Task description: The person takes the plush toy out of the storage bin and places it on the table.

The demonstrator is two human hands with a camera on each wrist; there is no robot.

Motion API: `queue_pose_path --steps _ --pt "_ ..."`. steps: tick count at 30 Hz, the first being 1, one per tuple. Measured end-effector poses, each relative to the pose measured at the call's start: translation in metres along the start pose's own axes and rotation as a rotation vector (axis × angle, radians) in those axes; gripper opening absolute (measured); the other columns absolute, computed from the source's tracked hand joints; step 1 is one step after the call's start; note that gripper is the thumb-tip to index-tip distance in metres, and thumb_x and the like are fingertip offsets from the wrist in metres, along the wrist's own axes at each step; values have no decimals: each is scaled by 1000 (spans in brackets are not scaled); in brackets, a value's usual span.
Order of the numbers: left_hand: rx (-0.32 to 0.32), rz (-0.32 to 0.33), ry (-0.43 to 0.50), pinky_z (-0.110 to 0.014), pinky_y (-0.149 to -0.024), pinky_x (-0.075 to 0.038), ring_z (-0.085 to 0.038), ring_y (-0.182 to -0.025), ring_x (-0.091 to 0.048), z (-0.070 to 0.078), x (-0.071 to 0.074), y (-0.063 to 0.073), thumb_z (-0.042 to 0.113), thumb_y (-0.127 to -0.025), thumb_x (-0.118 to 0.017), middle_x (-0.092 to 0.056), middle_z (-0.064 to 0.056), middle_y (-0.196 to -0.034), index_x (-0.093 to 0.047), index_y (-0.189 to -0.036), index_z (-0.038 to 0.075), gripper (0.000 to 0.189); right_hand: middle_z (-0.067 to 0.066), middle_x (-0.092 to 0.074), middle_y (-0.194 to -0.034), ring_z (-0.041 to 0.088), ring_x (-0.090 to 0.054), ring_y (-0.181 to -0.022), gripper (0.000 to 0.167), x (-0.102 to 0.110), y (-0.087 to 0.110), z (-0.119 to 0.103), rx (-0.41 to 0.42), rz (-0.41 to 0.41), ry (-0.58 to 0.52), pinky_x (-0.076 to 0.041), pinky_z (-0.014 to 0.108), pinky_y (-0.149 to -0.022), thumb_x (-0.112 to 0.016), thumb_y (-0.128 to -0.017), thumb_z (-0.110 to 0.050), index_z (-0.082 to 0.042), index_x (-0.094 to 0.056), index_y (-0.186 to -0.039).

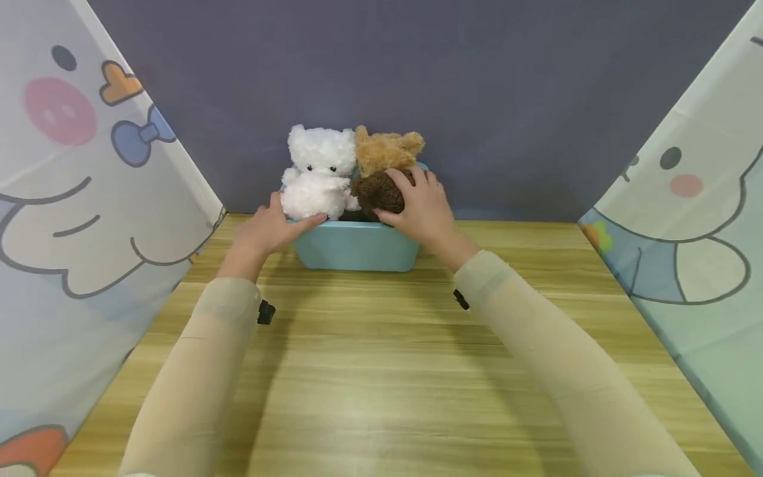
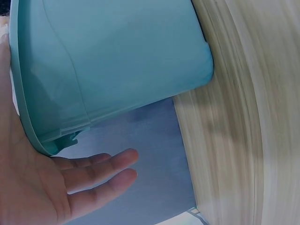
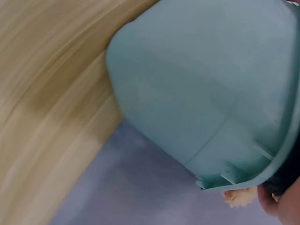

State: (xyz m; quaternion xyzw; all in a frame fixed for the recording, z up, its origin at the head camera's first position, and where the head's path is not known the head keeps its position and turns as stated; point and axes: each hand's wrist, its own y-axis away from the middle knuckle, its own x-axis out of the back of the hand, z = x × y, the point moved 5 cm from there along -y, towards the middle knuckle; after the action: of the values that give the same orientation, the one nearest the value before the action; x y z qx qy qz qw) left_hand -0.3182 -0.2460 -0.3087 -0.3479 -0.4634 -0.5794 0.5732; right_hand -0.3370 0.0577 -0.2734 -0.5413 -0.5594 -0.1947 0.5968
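Observation:
A blue-green plastic bin (image 1: 357, 246) at the back of the table holds several plush toys. My left hand (image 1: 265, 228) is at its left front corner, thumb along the lower edge of a pinkish-white plush toy (image 1: 312, 194). Three fingers (image 2: 101, 173) of that hand stretch loosely outside the bin in the left wrist view. My right hand (image 1: 424, 207) grips a dark brown plush toy (image 1: 381, 192) from above, fingers spread over it and thumb at its front. Behind these sit a white plush bear (image 1: 322, 149) and a tan plush toy (image 1: 386, 151).
The wood-grain table (image 1: 357, 358) stretches in front of the bin. A dark grey panel (image 1: 417, 79) rises right behind it. Cartoon-printed sheets (image 1: 71, 199) flank the table on both sides.

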Motion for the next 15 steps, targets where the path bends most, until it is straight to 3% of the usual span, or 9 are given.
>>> queue_pose_path --steps 6,11,15 --pt "11 -2 6 -80 -114 -35 -61 -154 -28 -3 0 -3 114 -65 -26 -16 -40 -171 20 -169 10 154 10 -48 -151 35 -45 -139 79 13 -8 -1 -32 1 -320 -48 58 -110 -84 -90 -51 -27 -49 -156" --pt "3 14 12 -80 -112 -36 -61 -152 -31 -1 1 -4 115 -64 -26 -18 -40 -170 19 -169 10 155 8 -54 -142 31 -49 -135 76 38 -4 -8 36 123 -415 -44 55 -114 -90 -86 -43 -22 -57 -150" --pt "-7 16 18 -80 -112 -36 -61 -152 -31 1 0 -5 115 -64 -27 -18 -40 -170 19 -169 10 156 9 -57 -139 28 -54 -130 74 63 5 -3 62 231 -489 -48 53 -112 -94 -83 -38 -21 -61 -147"
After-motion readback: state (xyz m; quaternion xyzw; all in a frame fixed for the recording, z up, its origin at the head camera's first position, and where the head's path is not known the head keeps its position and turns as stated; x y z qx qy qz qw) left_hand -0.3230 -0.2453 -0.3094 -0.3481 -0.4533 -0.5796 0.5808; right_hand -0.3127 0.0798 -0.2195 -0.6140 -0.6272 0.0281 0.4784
